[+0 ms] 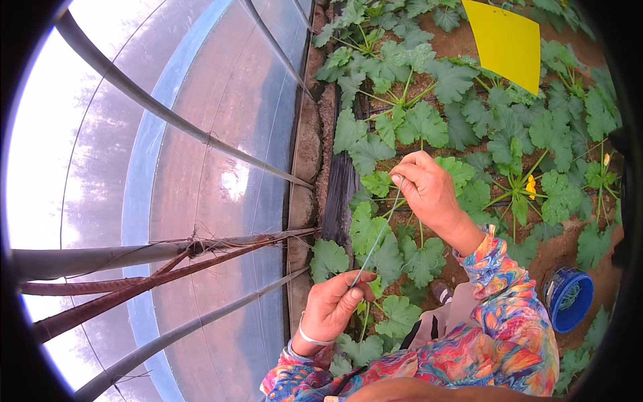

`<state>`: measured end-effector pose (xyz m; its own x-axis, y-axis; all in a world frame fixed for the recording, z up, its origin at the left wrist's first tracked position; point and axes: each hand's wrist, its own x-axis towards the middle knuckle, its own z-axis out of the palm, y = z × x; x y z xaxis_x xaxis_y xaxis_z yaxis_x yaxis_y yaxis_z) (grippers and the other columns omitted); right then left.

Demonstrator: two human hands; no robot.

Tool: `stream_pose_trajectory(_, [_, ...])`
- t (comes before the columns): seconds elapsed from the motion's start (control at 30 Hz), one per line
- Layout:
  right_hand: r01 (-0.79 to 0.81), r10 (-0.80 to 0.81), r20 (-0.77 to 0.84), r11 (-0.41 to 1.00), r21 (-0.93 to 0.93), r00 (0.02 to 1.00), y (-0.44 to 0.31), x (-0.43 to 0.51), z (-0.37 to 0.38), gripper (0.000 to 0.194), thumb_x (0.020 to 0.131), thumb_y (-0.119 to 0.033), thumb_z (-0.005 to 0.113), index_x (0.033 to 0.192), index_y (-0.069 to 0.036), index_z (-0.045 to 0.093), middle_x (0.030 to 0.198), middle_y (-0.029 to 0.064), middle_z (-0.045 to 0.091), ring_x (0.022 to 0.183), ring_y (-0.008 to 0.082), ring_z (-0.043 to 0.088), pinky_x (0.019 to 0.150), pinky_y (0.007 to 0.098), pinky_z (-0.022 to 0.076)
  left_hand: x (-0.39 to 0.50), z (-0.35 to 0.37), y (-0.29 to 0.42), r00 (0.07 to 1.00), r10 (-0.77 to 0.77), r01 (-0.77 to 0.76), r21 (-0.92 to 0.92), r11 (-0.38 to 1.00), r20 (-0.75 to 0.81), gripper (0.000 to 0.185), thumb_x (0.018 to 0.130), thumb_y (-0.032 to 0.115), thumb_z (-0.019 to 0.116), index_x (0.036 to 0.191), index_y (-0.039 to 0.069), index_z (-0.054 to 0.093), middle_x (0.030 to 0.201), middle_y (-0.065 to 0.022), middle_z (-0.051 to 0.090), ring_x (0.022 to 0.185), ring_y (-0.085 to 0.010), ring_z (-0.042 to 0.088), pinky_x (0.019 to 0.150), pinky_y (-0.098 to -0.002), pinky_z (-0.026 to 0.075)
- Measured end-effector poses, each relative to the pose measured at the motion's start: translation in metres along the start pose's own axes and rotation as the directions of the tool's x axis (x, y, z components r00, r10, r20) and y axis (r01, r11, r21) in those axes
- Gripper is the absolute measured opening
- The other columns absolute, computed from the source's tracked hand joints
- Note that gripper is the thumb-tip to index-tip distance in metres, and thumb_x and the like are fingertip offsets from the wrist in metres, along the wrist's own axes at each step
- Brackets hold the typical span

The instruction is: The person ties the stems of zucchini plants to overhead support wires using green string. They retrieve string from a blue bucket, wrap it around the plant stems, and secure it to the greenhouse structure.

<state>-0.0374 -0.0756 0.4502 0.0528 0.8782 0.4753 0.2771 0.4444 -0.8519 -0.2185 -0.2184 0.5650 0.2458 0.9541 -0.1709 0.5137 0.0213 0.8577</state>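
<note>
A thin green cord (377, 240) runs taut on a slant between my two hands. My left hand (332, 305), with a white band at the wrist, pinches its lower end between thumb and fingers. Higher up and to the right, my right hand (427, 187) grips the other end with thumb and forefinger. Both hands are above broad-leaved squash plants (384, 259), whose lobed leaves fill the ground below. The cord passes in front of the leaves and appears apart from them.
A blue bucket (568, 301) holding tangled green cord stands on the soil at right. A yellow sticky trap (510, 47) hangs at upper right. On the left are plastic sheeting (226, 151), grey metal pipes (150, 103) and rusty bars (150, 281). A squash flower (531, 186) shows at right.
</note>
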Motion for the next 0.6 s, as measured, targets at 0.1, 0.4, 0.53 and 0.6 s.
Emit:
stream_pose_trajectory(0.1, [0.015,-0.016,0.015,0.998,0.058,1.0,-0.011,0.041,-0.028,0.014,0.084,-0.017,0.062,0.087,-0.004,0.065,0.075,0.0115,0.059,0.068,0.0292,0.06,0.06,0.0363,0.0472,0.014,-0.018,0.051,0.974,-0.004,0.056,0.22,0.974,-0.227,0.022,0.093,0.014,0.056,0.103,-0.005,0.062,0.074,-0.0057,0.062,0.069,-0.012,0.059,0.067,-0.024,0.047])
stream_pose_trajectory(0.4, [-0.009,0.013,-0.015,0.974,0.228,1.0,-0.031,0.152,-0.082,0.021,0.089,-0.019,0.057,0.095,-0.001,0.065,0.069,0.0046,0.065,0.06,0.0104,0.056,0.058,0.0278,0.045,0.103,-0.089,0.205,0.681,0.639,0.042,0.891,0.452,-0.356,0.011,0.082,0.011,0.064,0.09,0.006,0.069,0.076,-0.0121,0.065,0.066,-0.0232,0.063,0.06,-0.0299,0.048])
stream_pose_trajectory(0.53, [-0.091,0.098,-0.013,0.958,0.273,0.995,-0.028,0.184,-0.088,0.022,0.087,-0.021,0.059,0.095,-0.002,0.066,0.071,0.0052,0.065,0.062,0.0116,0.058,0.059,0.0279,0.0459,0.158,-0.118,0.261,0.493,0.74,0.24,0.889,0.391,-0.459,0.015,0.084,0.022,0.062,0.091,0.013,0.071,0.082,-0.0078,0.068,0.073,-0.0281,0.064,0.067,-0.0344,0.048])
stream_pose_trajectory(0.6, [-0.051,0.046,0.024,0.958,0.282,0.999,-0.032,0.191,-0.082,0.02,0.085,-0.022,0.061,0.092,-0.003,0.067,0.076,0.0102,0.067,0.069,0.0204,0.063,0.064,0.0321,0.0484,0.182,-0.123,0.281,0.377,0.784,0.265,0.869,0.418,-0.493,0.015,0.084,0.023,0.061,0.091,0.015,0.071,0.085,-0.0059,0.068,0.075,-0.0276,0.064,0.068,-0.0348,0.049])
